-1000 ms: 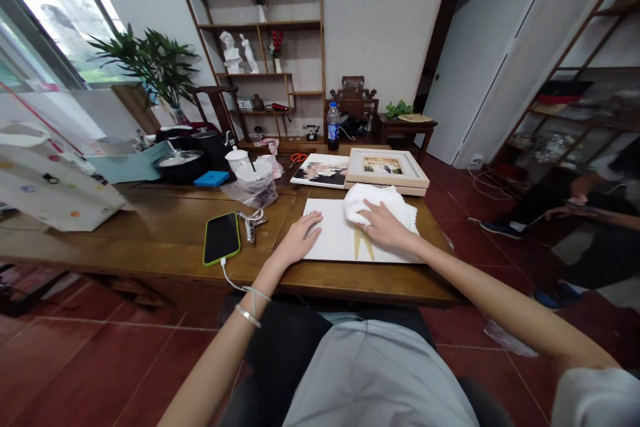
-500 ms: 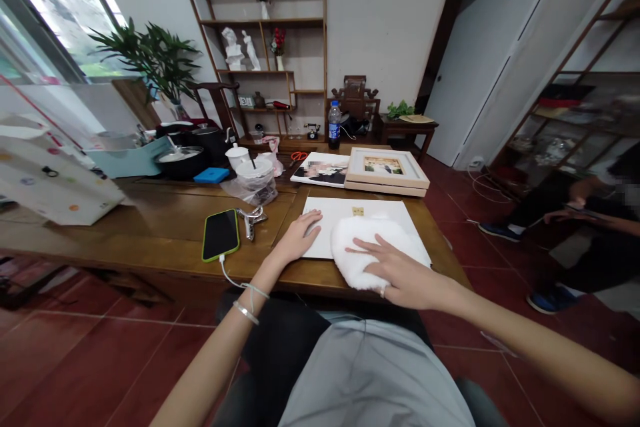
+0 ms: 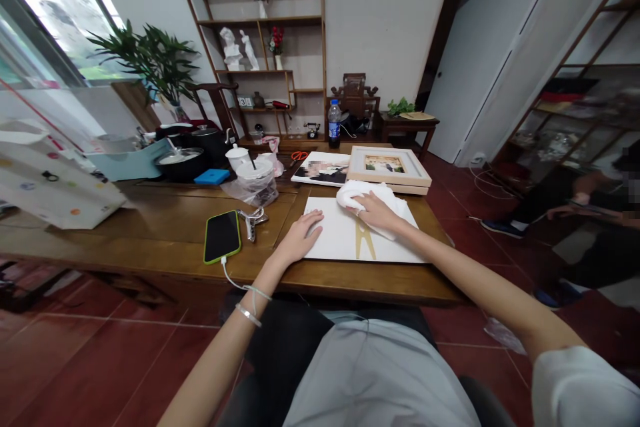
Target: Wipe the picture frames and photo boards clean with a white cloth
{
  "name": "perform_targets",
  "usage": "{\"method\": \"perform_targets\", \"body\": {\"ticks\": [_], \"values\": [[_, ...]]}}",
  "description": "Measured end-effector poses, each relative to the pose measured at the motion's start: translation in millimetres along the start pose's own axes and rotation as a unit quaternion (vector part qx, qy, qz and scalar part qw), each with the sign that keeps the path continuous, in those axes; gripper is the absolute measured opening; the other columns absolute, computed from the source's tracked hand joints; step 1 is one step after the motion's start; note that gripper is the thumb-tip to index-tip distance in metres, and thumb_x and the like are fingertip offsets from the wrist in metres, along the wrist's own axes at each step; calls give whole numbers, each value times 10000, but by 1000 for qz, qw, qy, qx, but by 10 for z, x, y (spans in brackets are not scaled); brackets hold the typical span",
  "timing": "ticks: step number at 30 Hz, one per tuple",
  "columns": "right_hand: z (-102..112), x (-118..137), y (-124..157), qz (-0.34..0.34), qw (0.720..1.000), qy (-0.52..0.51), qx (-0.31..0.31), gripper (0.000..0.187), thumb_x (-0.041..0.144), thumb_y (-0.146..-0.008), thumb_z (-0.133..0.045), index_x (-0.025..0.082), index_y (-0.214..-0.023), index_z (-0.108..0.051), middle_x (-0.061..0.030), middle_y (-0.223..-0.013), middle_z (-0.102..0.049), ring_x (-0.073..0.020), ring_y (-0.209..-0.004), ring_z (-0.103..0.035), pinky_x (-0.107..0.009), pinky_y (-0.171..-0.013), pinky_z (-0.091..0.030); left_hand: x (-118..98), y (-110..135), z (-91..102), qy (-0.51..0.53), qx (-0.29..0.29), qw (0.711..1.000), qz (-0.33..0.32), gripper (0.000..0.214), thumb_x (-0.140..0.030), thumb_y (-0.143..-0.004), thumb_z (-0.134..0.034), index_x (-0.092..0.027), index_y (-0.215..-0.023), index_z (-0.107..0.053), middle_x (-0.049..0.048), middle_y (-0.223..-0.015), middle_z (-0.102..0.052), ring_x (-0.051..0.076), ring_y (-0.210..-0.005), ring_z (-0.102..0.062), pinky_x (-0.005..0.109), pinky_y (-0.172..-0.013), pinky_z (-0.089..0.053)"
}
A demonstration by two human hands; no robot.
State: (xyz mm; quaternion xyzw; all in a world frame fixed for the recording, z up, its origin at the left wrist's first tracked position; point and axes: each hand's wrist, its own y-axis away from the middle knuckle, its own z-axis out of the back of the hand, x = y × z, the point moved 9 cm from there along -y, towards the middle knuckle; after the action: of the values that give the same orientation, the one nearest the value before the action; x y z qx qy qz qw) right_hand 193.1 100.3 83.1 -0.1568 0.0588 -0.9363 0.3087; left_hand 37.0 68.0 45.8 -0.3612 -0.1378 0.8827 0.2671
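A flat white panel (image 3: 333, 240) lies on the wooden table in front of me, with a gold A-shaped piece (image 3: 359, 245) on its face. My left hand (image 3: 301, 237) rests flat on the panel's left edge, fingers stretched out. Toward the panel's far side, my right hand (image 3: 379, 215) presses down on a fluffy white cloth (image 3: 354, 192), its fingers bent over the bunched fabric. Part of the cloth is hidden under that hand and wrist.
Behind the panel lie a light wooden picture frame (image 3: 423, 178) and a photo print (image 3: 320, 170). To the left are a phone (image 3: 222, 237) on a cable, a silver tool (image 3: 253, 222), a lidded cup (image 3: 253, 171) and a blue box (image 3: 211, 177). Another person (image 3: 575, 207) sits at right.
My right hand has pushed the cloth away from me to the panel's far side, uncovering the lower part of the gold piece. My left hand has stayed in place.
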Motion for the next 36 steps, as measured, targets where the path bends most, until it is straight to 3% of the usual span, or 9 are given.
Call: {"method": "perform_targets", "body": {"ticks": [4, 8, 13, 17, 20, 26, 31, 34, 36], "values": [[-53, 125, 112, 29, 998, 41, 22, 414, 147, -809, -409, 157, -1187, -576, -126, -1371, -479, -279, -1352, -290, -558, -1078, -160, 0, 2, -1, -1, 0, 1000, 1, 361, -322, -880, -444, -151, -1168, -578, 111, -1307, -527, 213, -1257, -444, 420, -1094, -308], [-45, 438, 464, 84, 994, 42, 52, 414, 88, -723, -458, 144, -1098, -624, -172, -1364, -472, -276, -1367, -262, -558, -1073, -175, 3, 3, -3, 1, -1, 1000, 1, 373, -326, -877, -445, -134, -1167, -582, 120, -1305, -528, 218, -1253, -447, 413, -1094, -309], [17, 951, 989, 136, 985, 13, 108, 416, 71, -682, -489, 178, -1056, -637, -122, -1402, -440, -270, -1372, -252, -562, -1085, -171, -18, 5, 7, 6, -2, 1000, -2, 386, -325, -871, -447, -116, -1167, -580, 135, -1294, -533, 222, -1246, -454, 410, -1087, -318], [62, 1174, 1140, 152, 978, -8, 141, 366, 101, -719, -506, 195, -1047, -637, -107, -1377, -474, -262, -1359, -285, -535, -1098, -179, -35, 2, 18, 8, -4, 1000, -2, 370, -317, -871, -448, -126, -1155, -587, 131, -1293, -536, 225, -1247, -453, 425, -1085, -317], [96, 1089, 986, 138, 981, -24, 137, 332, 118, -763, -481, 195, -1045, -639, -112, -1301, -546, -255, -1310, -370, -477, -1081, -250, -24, -2, 8, 1, 0, 1000, -1, 361, -316, -869, -447, -143, -1154, -588, 119, -1295, -537, 226, -1247, -453, 437, -1086, -313], [79, 572, 331, 68, 993, -28, 88, 363, 310, -898, -389, 180, -1173, -588, -109, -1251, -582, -301, -1166, -490, -463, -1006, -331, 28, -1, -7, 2, -2, 1000, 2, 374, -327, -874, -444, -149, -1175, -577, 114, -1308, -526, 217, -1253, -448, 423, -1091, -309], [-23, 307, -88, 26, 998, 2, 53, 460, 452, -919, -332, 185, -1232, -540, -122, -1322, -524, -316, -1258, -403, -512, -1032, -275, 26, 0, -7, -1, 1, 1000, 1, 370, -327, -876, -445, -146, -1169, -579, 111, -1308, -527, 213, -1254, -446, 410, -1095, -302], [-104, 326, -144, 34, 996, 57, 53, 395, 337, -884, -434, 177, -1229, -541, -144, -1388, -447, -333, -1347, -268, -598, -1045, -181, 23, 4, 2, -1, -1, 1000, 6, 392, -322, -876, -447, -136, -1205, -550, 118, -1310, -522, 218, -1252, -446, 406, -1091, -306], [-147, 430, -77, 59, 993, 85, 64, 396, 195, -826, -479, 168, -1214, -552, -156, -1418, -403, -337, -1356, -249, -621, -1030, -187, 28, 8, 6, -2, -4, 1000, 11, 418, -316, -872, -452, -134, -1242, -515, 121, -1317, -514, 223, -1246, -450, 410, -1083, -317]]}}
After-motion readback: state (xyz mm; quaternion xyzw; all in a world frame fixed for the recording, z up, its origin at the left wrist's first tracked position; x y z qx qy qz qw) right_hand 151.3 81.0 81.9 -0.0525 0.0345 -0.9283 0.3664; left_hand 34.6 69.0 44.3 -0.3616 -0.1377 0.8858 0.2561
